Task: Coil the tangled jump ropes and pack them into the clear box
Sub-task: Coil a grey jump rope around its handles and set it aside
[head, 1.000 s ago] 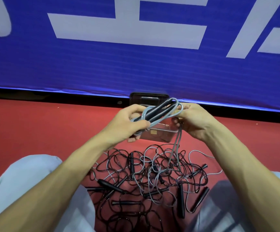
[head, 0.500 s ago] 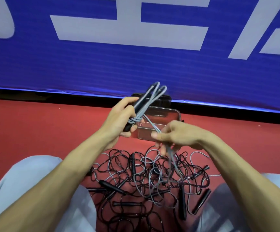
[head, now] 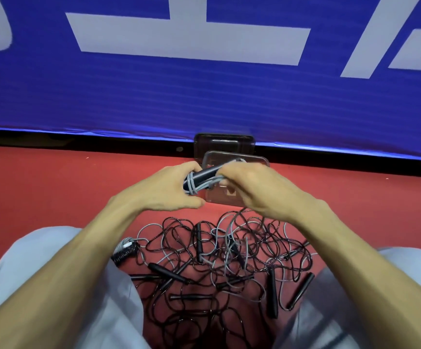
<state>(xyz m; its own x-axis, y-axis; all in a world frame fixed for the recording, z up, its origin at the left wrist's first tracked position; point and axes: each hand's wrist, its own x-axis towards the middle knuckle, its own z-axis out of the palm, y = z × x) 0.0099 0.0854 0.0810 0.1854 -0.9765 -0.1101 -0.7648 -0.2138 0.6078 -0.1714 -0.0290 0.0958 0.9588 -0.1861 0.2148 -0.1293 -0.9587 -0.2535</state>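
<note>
My left hand (head: 164,190) grips a coiled grey jump rope (head: 200,181) by its dark handles, with grey cord wound around them. My right hand (head: 252,187) curls over the bundle's right end and holds the cord there. Both hands hover just in front of the clear box (head: 259,161), which sits on the red floor with its lid (head: 224,142) behind it. A tangled pile of black and grey jump ropes (head: 219,255) lies on the floor between my knees. A small wrapped rope bundle (head: 125,250) rests by my left knee.
A blue banner (head: 204,84) with white lettering stands right behind the box. Red floor (head: 53,185) stretches to both sides. My knees in light grey trousers (head: 41,285) flank the rope pile.
The right hand rose from below the bundle to its right end, bringing the loose grey cord with it. The bundle tipped from upright to lying across, and both hands moved toward the box.
</note>
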